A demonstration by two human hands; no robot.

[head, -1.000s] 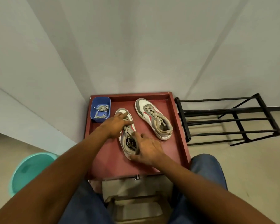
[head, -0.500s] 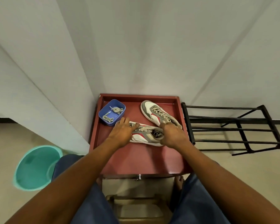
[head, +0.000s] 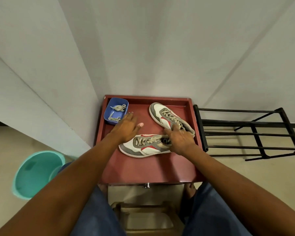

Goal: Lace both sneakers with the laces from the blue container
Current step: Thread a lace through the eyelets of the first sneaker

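Observation:
Two white, grey and red sneakers lie on a red table (head: 143,169). The near sneaker (head: 143,145) lies crosswise, toe to the left, with beige laces through its eyelets. The far sneaker (head: 169,117) points away at the back right, also laced. My left hand (head: 126,127) hovers with straight fingers just behind the near sneaker, close to the blue container (head: 116,110), which holds beige laces (head: 118,108). My right hand (head: 180,139) rests on the near sneaker's heel opening, fingers spread toward the far sneaker.
A black metal shoe rack (head: 249,132) stands right of the table. A teal bucket (head: 36,174) sits on the floor at the left. White walls close in behind the table. My knees in blue jeans are below the table's front edge.
The near sneaker was turned from lengthwise to crosswise. My left hand has come off its toe and moved back toward the blue container. My right hand stays at the heel.

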